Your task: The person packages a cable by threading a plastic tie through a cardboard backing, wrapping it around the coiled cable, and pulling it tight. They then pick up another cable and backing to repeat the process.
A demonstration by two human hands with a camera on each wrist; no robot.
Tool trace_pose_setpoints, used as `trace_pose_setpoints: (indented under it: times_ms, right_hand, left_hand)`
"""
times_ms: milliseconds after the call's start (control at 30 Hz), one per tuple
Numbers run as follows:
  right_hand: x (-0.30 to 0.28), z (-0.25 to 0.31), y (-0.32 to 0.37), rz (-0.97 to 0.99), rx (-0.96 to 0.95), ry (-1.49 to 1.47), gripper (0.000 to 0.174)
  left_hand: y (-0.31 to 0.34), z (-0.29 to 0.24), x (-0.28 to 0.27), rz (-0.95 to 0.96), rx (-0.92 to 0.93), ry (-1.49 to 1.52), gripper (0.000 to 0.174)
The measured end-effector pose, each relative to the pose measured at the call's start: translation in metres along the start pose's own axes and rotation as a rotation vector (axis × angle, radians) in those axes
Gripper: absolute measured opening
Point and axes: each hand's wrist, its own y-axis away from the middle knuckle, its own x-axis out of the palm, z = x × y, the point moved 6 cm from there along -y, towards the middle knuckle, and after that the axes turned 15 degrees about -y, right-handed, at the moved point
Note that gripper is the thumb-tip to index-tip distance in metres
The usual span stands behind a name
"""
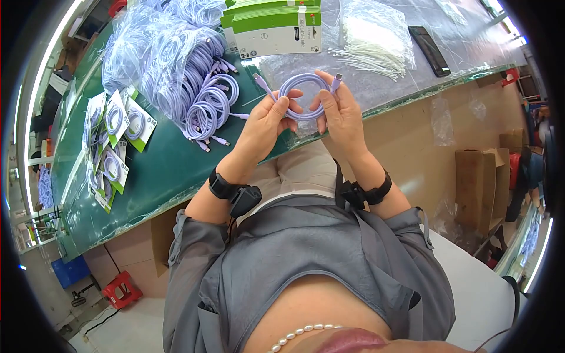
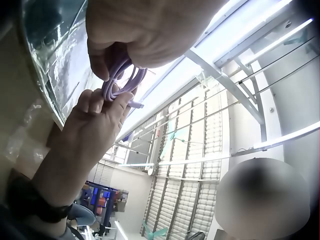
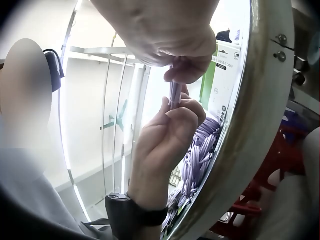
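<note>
Nearest the viewer, at the centre of the head view, both hands held one coiled purple cable (image 1: 306, 77) just above the near edge of the green tabletop (image 1: 165, 170). The left hand (image 1: 265, 126) pinched the left side of the loop between thumb and fingers, and the right hand (image 1: 343, 115) pinched the right side the same way. The plugs (image 1: 336, 79) stuck out free at the top of the ring.

The coil looked bound by nothing but those two pinches, so easing either one would probably let the turns spring open. Because it hung over the tabletop's edge, a slip could drop it onto the lap or the floor. The free plugs could also catch on a finger and drag a turn out of line.

Further up and left lay a heap of cables (image 1: 176, 65), close enough that a dropped coil might tangle in it. Carded packs (image 1: 115, 141) sat at the far left. Green boxes (image 1: 276, 29), a bag of white ties (image 1: 374, 44) and a phone (image 1: 429, 50) lay along the top.
</note>
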Motion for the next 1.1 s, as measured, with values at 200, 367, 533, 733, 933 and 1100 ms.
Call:
trace_pose_setpoints:
  times_ms: [200, 367, 533, 733, 933, 1100]
  right_hand:
    - [0.005, 0.004, 0.001, 0.033, -0.038, 0.166, 0.032]
    - [-0.003, -0.014, -0.001, 0.031, 0.118, -0.067, 0.033]
    - [-0.004, -0.018, -0.003, 0.082, 0.342, -0.353, 0.032]
    - [-0.007, -0.018, -0.004, 0.193, 0.513, -0.344, 0.039]
    - [-0.006, -0.033, -0.004, 0.251, 0.606, -0.659, 0.04]
    - [-0.007, -0.051, -0.021, 0.19, 0.526, -0.768, 0.04]
  left_hand:
    - [-0.002, 0.003, -0.004, -0.063, 0.024, -0.163, 0.032]
    - [-0.01, -0.001, -0.012, -0.041, 0.142, -0.544, 0.03]
    - [-0.008, -0.011, -0.011, 0.102, 0.135, -0.499, 0.03]
    - [-0.012, -0.001, -0.015, 0.191, 0.126, -0.378, 0.033]
    - [-0.015, 0.013, -0.013, 0.295, 0.011, -0.171, 0.029]
    - [-0.021, 0.008, -0.012, 0.204, 0.06, -0.085, 0.029]
